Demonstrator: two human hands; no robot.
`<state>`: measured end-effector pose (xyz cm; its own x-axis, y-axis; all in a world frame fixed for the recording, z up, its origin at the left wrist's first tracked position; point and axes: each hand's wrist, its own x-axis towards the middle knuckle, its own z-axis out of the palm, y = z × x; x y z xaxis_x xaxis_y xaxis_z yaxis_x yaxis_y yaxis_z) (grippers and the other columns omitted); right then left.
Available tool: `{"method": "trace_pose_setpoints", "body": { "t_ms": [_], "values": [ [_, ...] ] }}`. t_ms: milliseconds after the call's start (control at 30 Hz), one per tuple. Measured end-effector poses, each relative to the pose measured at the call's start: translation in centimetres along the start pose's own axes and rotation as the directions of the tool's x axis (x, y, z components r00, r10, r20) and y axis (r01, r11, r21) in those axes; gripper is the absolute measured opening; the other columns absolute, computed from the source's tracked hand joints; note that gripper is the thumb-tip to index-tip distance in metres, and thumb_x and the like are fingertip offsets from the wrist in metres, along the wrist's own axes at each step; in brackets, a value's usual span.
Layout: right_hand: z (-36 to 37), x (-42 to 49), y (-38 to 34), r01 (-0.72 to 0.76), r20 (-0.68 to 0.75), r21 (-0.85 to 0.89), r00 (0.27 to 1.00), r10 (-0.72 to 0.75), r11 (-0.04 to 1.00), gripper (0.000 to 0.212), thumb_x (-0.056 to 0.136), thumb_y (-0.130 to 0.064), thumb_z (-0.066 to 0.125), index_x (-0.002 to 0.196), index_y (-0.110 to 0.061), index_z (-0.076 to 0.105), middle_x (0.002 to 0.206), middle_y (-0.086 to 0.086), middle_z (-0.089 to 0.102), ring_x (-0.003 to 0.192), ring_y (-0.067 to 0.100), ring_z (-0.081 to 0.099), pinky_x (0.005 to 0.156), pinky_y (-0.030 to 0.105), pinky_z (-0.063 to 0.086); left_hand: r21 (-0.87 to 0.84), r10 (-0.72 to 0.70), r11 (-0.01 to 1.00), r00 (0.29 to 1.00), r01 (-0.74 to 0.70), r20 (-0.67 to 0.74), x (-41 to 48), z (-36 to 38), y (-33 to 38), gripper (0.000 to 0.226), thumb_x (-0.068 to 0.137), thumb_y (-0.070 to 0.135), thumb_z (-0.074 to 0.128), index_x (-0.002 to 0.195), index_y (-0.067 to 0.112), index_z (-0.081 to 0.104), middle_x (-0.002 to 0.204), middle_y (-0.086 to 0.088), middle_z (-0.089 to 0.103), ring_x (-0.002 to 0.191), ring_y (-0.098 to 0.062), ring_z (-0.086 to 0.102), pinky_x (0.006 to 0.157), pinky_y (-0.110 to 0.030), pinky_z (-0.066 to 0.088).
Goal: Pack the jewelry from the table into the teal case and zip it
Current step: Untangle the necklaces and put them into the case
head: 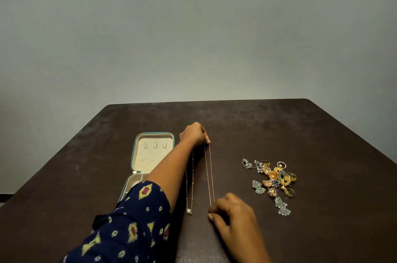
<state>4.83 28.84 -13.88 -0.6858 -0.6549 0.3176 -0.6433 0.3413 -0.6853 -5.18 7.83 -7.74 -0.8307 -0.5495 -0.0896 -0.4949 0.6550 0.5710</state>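
A thin gold chain (209, 174) is stretched straight along the dark table (300, 133). My left hand (194, 133) pinches its far end and my right hand (234, 212) pinches its near end. To its left lies a second gold chain with a pearl pendant (188, 211). The teal case (150, 153) lies open at the left, its cream lid showing three small hooks; my left forearm and patterned sleeve hide most of its lower half. A pile of earrings and rings (274, 179) sits to the right.
The table meets a plain grey wall at its far edge. Bare dark tabletop stretches behind the case and the hands, and to the right of the jewelry pile.
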Motion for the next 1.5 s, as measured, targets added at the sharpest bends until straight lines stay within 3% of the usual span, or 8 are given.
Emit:
{"method": "trace_pose_setpoints", "body": {
  "t_ms": [133,367,467,700,867,1100,1367,1500],
  "values": [
    [0.0,0.1,-0.1,0.007,-0.002,-0.008,1.000,-0.007,1.000,0.030,0.069,-0.037,0.047,0.098,-0.039,0.040,0.075,-0.010,0.043,0.077,0.003,0.044,0.068,0.013,0.031,0.050,0.005,0.999,1.000,-0.005,-0.001,-0.1,0.1,-0.2,0.025,0.083,0.011,0.060,0.058,0.018,0.059,0.076,0.007,0.069,0.092,-0.013,0.062,0.095,-0.037,0.044],
    [0.0,0.2,0.1,-0.004,-0.039,-0.002,0.999,0.004,1.000,0.024,0.067,-0.039,0.048,0.089,-0.030,0.053,0.071,-0.011,0.048,0.071,-0.003,0.045,0.064,0.009,0.035,0.157,0.082,0.985,0.995,-0.074,-0.049,-0.7,-0.2,0.2,0.015,0.077,0.025,0.071,0.073,0.020,0.057,0.094,-0.002,0.069,0.096,-0.020,0.059,0.089,-0.036,0.039],
    [-0.6,0.3,-0.2,-0.003,-0.043,0.017,0.999,0.004,1.000,0.015,0.069,-0.034,0.052,0.077,-0.025,0.061,0.067,-0.008,0.050,0.069,0.003,0.049,0.061,0.009,0.035,0.067,0.164,0.985,0.981,-0.157,-0.104,-1.7,-1.3,0.6,0.012,0.077,0.022,0.071,0.084,0.015,0.063,0.094,-0.004,0.069,0.094,-0.020,0.061,0.085,-0.034,0.044],
    [-1.5,0.0,-1.3,-0.002,-0.068,0.020,0.998,0.003,1.000,0.005,0.080,-0.018,0.065,0.077,-0.018,0.060,0.065,-0.001,0.055,0.072,0.007,0.050,0.057,0.014,0.036,-0.219,0.246,0.920,0.914,-0.324,-0.322,-8.4,-5.1,-2.3,0.006,0.083,0.017,0.065,0.080,0.012,0.065,0.078,-0.002,0.066,0.075,-0.015,0.062,0.072,-0.030,0.050],
    [-1.8,-0.2,-1.8,-0.021,-0.092,-0.012,0.996,0.020,1.000,0.006,0.081,-0.018,0.065,0.077,-0.016,0.061,0.066,-0.001,0.058,0.067,0.009,0.051,0.058,0.011,0.037,-0.379,0.084,0.865,0.840,-0.329,-0.536,-13.5,-6.4,-6.5,0.010,0.085,0.014,0.063,0.075,0.014,0.065,0.065,0.002,0.064,0.064,-0.012,0.061,0.064,-0.030,0.049],
    [-1.7,-0.7,-2.3,-0.012,-0.063,-0.097,0.998,0.006,0.995,0.002,0.085,-0.021,0.061,0.084,-0.019,0.060,0.081,-0.005,0.060,0.073,0.003,0.053,0.060,0.008,0.038,-0.530,-0.248,0.834,0.754,-0.153,-0.608,-17.5,-3.9,-11.8,0.009,0.085,0.013,0.061,0.076,0.014,0.063,0.078,-0.005,0.065,0.075,-0.021,0.061,0.069,-0.035,0.050],
    [-0.2,0.9,-5.5,0.109,-0.068,-0.091,0.991,-0.115,0.990,0.007,0.084,-0.027,0.060,0.085,-0.021,0.062,0.084,-0.007,0.057,0.084,0.009,0.050,0.068,0.014,0.037,-0.500,-0.167,0.847,0.802,-0.181,-0.573,-18.8,-1.8,-13.5,0.014,0.085,0.008,0.060,0.087,0.021,0.058,0.102,-0.001,0.056,0.092,-0.014,0.055,0.065,-0.016,0.040],
    [1.8,4.3,-8.3,0.109,-0.012,-0.059,0.994,-0.110,0.992,0.007,0.085,-0.020,0.060,0.088,-0.018,0.066,0.089,0.001,0.061,0.087,0.014,0.052,0.075,0.024,0.041,-0.472,-0.134,0.861,0.811,-0.189,-0.569,-18.6,-1.6,-13.8,0.015,0.087,0.007,0.057,0.089,0.022,0.058,0.101,0.000,0.059,0.092,-0.015,0.057,0.071,-0.022,0.042]
  ]
}}
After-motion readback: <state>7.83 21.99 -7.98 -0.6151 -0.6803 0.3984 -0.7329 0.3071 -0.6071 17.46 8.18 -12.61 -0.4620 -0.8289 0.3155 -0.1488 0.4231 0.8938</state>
